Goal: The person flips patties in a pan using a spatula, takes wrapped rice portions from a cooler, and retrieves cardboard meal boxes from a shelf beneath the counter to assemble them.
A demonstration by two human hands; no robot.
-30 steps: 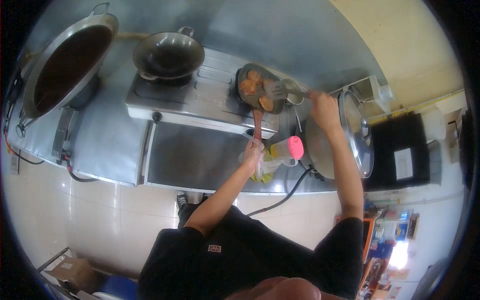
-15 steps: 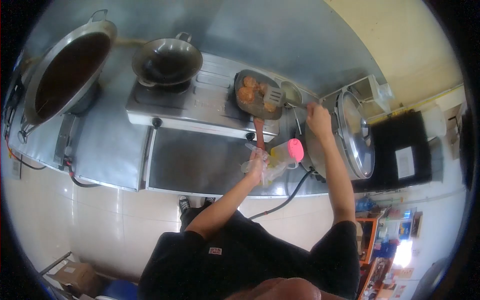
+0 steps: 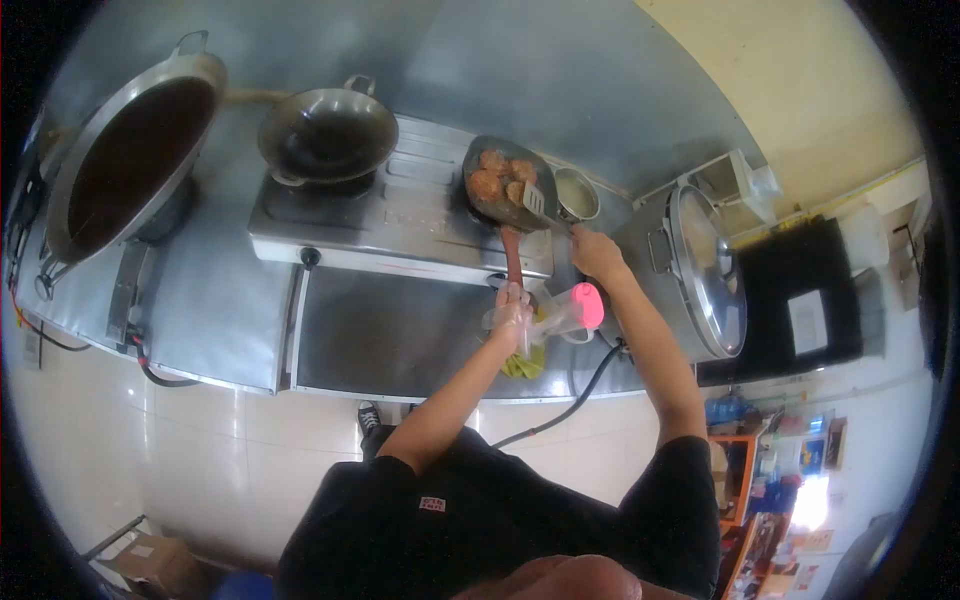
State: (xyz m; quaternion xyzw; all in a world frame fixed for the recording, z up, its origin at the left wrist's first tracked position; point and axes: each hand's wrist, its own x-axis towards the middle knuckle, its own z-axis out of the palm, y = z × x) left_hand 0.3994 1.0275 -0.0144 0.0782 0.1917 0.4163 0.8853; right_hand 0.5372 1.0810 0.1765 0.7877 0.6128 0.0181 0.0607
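Note:
My left hand (image 3: 513, 312) is closed round the lower end of the frying pan's reddish-brown handle (image 3: 511, 255), with clear plastic over the fingers. In the dark square frying pan (image 3: 510, 215), several browned patties (image 3: 487, 185) lie on the stove's right side. My right hand (image 3: 597, 252) grips a slotted spatula (image 3: 535, 200), whose blade is tilted in the pan at its right side, by a patty. A clear plastic jug with a pink lid (image 3: 588, 304) is just right of my left hand. Below it lies a yellow-green cloth-like item (image 3: 524, 364).
An unused-looking wok (image 3: 328, 138) sits on the left burner of the steel stove (image 3: 400, 232). A large pan of dark liquid (image 3: 150, 150) stands far left. Right of the frying pan are a small pot of pale liquid (image 3: 577, 193) and a big lidded pot (image 3: 650, 270). A black hose (image 3: 570, 412) hangs over the counter edge.
My right hand has moved down and left, and the spatula blade has turned more upright at the pan's right side. The camera view has shifted slightly.

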